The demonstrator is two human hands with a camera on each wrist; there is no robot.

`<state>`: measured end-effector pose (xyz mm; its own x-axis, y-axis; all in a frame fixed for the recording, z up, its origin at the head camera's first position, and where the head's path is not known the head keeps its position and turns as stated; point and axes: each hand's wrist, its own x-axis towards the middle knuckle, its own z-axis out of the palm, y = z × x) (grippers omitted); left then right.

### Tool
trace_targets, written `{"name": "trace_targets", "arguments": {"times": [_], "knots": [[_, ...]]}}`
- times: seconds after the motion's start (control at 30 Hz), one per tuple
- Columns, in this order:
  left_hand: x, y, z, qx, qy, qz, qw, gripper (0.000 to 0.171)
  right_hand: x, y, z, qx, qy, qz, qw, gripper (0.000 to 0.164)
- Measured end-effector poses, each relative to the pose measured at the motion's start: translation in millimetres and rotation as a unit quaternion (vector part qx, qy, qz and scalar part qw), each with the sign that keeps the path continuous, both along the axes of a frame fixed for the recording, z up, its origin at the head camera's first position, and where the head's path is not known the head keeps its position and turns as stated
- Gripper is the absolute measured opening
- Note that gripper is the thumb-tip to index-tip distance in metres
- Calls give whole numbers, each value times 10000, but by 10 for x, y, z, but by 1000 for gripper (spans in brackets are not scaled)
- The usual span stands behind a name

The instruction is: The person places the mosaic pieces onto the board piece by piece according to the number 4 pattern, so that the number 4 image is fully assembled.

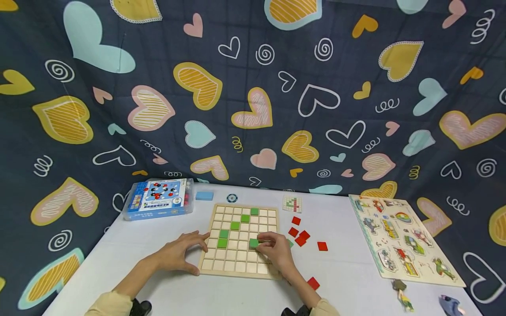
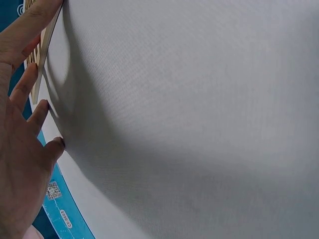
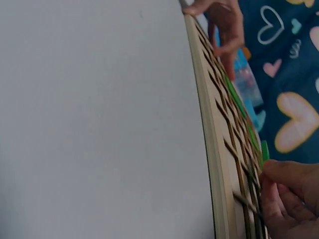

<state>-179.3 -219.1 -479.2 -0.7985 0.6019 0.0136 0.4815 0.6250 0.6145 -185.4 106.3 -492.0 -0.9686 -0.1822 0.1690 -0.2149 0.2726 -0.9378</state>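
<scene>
The right hand [image 1: 275, 251] has its grip clamped on a thin green square tile [image 1: 253, 243] over the right half of a pale wooden gridded board [image 1: 229, 266] on the white counter [image 1: 221, 298]. The left hand [image 1: 178, 252], fingers spread apart, touches the board's left edge.
</scene>
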Motion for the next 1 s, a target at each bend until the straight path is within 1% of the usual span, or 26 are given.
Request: {"name": "trace_targets", "arguments": {"times": [0.1, 0.27, 0.33, 0.47, 0.7, 1.0], "knots": [[0, -1, -3, 13, -15, -19, 10000, 50, -32, -118, -47, 78, 162, 105, 9998, 25], [-4, -1, -8, 25, -43, -15, 10000, 50, -65, -279, -57, 301, 513, 286, 9978, 24], [-5, 2, -7, 32, -37, -14, 10000, 50, -77, -320, -59, 335, 561, 370, 9972, 24], [0, 10, 1, 19, -44, 1, 10000, 50, -95, -375, -56, 317, 521, 513, 9968, 24], [13, 15, 12, 18, -49, 14, 10000, 50, -137, -443, -56, 373, 505, 565, 9964, 24], [12, 6, 5, -3, -63, 29, 10000, 49, -140, -523, -56, 285, 517, 606, 9964, 25]]}}
